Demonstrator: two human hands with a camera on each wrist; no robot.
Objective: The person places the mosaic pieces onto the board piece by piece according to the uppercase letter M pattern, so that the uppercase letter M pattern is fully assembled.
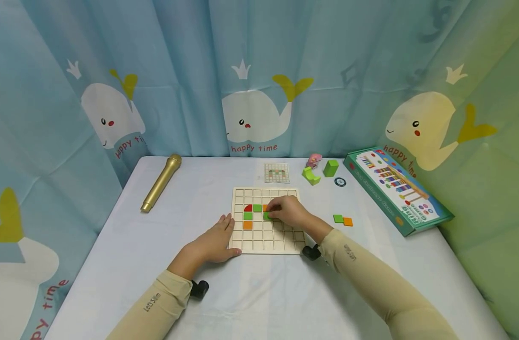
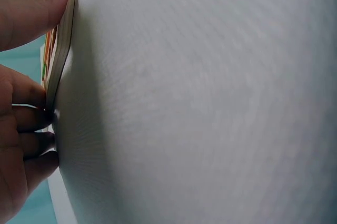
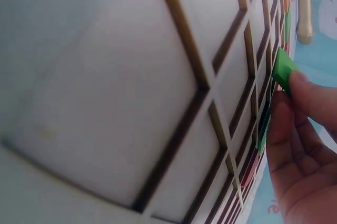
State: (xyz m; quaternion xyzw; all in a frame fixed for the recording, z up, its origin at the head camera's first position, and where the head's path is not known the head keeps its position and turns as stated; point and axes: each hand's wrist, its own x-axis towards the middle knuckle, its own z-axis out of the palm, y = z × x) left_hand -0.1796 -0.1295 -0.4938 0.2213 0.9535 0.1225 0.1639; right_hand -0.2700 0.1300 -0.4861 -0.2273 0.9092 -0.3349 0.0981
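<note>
A green tile (image 1: pixel 267 216) is pinched by the right hand (image 1: pixel 288 210), half hidden; the board (image 1: pixel 265 243) is steadied by the flat left hand (image 1: pixel 214 241).

Gold microphone (image 1: pixel 160 183) far left – green blocks (image 1: pixel 321 172), boxed game (image 1: pixel 396 190) at right.

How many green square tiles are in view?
4: two set in the grid board, at and; one pinched by the right hand at; one loose on the table at. The hand may hide more.
</note>
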